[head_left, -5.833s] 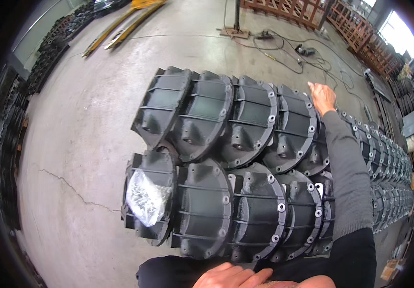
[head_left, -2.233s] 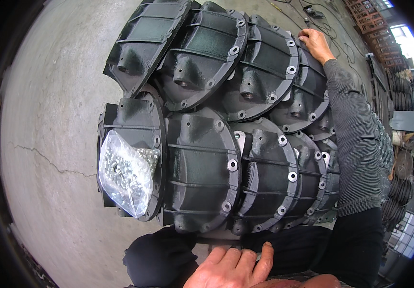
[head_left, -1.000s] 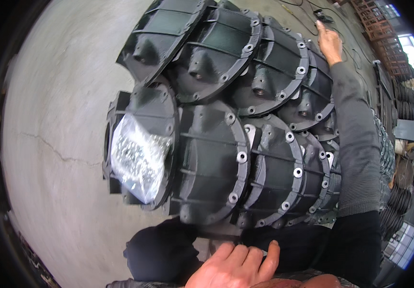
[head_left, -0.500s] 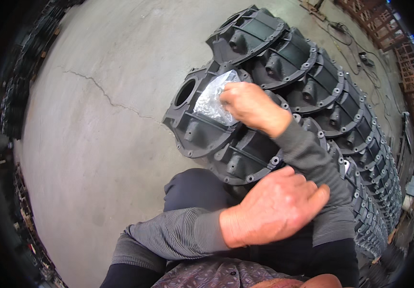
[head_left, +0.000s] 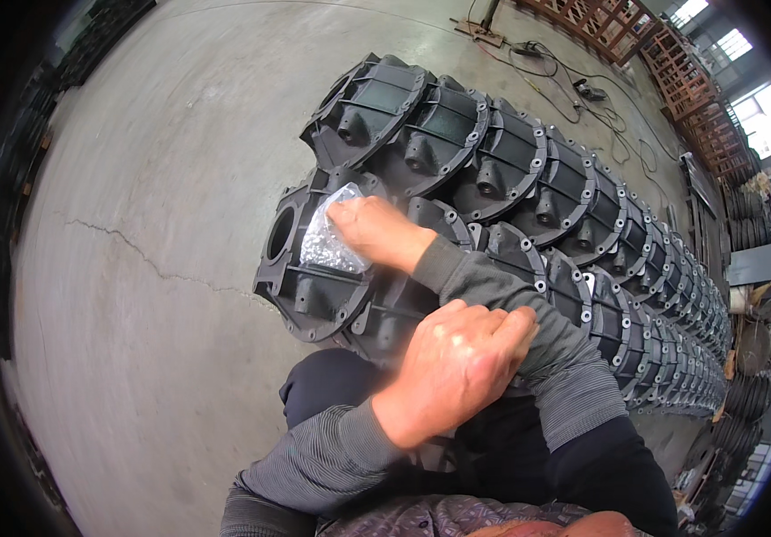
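Observation:
A clear plastic bag [head_left: 332,242] full of small shiny metal pieces lies on the nearest dark grey cast housing [head_left: 318,304], beside its round opening. My right hand [head_left: 372,231] reaches leftward to the bag, with its fingers closed at the upper edge; the fingertips are partly hidden by the plastic. Closer to me, my left hand [head_left: 457,367] is curled into a fist in front of my right forearm, back of the hand upward. Whatever it may hold is hidden inside the fingers.
Several more cast housings [head_left: 506,166] stand tightly nested in two long rows running off to the right. Cables [head_left: 609,116] lie on the concrete floor [head_left: 170,188] beyond them. Brown metal racks [head_left: 694,112] stand at the far right. My knee [head_left: 327,385] is close to the nearest housing.
The view has turned, so the housings sit further left and more of the rows shows. My right hand remains at the bag; my left hand stays a fist.

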The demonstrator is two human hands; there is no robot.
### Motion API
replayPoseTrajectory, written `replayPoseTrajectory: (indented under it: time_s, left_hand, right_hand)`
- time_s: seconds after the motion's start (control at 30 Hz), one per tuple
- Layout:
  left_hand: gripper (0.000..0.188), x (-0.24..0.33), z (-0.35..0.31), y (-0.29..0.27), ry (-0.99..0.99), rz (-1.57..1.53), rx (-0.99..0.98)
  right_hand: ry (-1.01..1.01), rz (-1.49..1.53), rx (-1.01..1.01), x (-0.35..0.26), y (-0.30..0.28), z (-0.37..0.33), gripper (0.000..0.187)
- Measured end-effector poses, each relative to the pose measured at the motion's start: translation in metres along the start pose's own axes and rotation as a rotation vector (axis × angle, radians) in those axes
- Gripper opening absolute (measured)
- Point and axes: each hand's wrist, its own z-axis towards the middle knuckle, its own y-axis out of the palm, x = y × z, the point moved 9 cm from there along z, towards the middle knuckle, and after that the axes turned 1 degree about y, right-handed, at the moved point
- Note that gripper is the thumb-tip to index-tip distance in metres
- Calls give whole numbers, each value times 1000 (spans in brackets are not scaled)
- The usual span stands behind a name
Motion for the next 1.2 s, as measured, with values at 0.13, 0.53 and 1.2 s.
replayPoseTrajectory:
  time_s: [0.13,0.53,1.2]
  left_hand:
    - [22,-5,-4,2,-26,-26,-24]
    - [27,-17,-4,31,-66,22,-388]
    - [42,-65,-8,52,-212,-11,-590]
  right_hand:
    - [79,432,198,38,-56,-16,23]
    - [661,1283,380,314,-146,-93,24]
    - [605,-177,237,484,-188,-41,20]
